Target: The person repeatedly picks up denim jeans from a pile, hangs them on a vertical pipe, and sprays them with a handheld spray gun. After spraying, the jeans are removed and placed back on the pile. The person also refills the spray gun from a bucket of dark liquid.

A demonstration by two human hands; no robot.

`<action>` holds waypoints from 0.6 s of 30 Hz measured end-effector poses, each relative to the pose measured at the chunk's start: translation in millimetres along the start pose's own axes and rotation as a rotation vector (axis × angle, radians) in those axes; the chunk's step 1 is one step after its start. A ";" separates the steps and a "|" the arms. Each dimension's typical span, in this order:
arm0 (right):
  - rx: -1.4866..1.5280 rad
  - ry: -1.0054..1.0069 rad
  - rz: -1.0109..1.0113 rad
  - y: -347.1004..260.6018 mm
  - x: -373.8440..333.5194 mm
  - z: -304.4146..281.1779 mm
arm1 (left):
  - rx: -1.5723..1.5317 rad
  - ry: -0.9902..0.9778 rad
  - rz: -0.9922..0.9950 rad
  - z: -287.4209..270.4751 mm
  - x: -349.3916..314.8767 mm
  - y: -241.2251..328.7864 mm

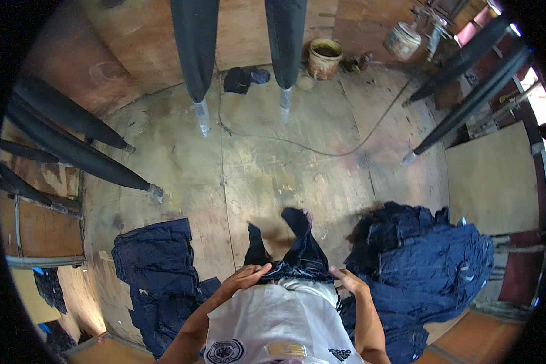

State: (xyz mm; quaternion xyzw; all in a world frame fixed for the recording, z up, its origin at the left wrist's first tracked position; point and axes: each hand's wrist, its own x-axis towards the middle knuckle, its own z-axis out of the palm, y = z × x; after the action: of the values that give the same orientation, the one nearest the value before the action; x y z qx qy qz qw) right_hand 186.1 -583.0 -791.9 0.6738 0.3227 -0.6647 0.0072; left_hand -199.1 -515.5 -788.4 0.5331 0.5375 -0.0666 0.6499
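Observation:
A pair of dark blue jeans (298,258) hangs in front of my body, its waist toward me and its two legs spread apart, pointing away. My left hand (249,276) grips the waist at its left edge, thumb along the top. At the opposite edge my right hand (349,281) holds the waist, most of its fingers hidden from view. Pale cloth shows at the waist between the hands. Dark denim garments (158,255) lie spread on the floor to my left. To my right is a larger heap of dark denim (421,264).
Long black tapered forms (194,48) with wrapped tips hang ahead and at both sides. A thin hose (303,145) curves across the stained floor (182,164). By the far wall are a dirty bucket (324,59), dark cloth (238,79) and a hanging pot (403,41). A board (494,179) stands at right.

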 end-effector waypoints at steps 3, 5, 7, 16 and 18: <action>-0.606 -0.116 -0.149 -62.1 21.4 -31.7 | 0.222 -0.008 0.040 -4.8 29.8 2.3; -0.791 -0.146 -0.142 -97.0 39.5 -48.4 | 0.282 0.099 0.039 -10.5 49.7 4.5; -0.759 -0.221 -0.088 -122.4 58.0 -69.9 | 0.375 0.180 -0.104 -15.3 64.9 9.6; -1.128 0.072 -0.421 -129.3 162.1 -144.9 | 0.426 0.461 -0.126 -29.7 97.0 72.3; -1.294 0.304 -0.467 -128.4 176.6 -147.6 | 0.445 0.520 -0.124 -34.0 94.0 83.6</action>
State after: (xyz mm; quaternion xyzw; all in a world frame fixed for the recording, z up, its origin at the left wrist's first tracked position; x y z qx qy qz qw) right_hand 244.3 -341.5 -879.8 0.5328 0.7869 -0.2220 0.2183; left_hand -126.5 -408.4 -803.8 0.6270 0.6889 -0.0835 0.3540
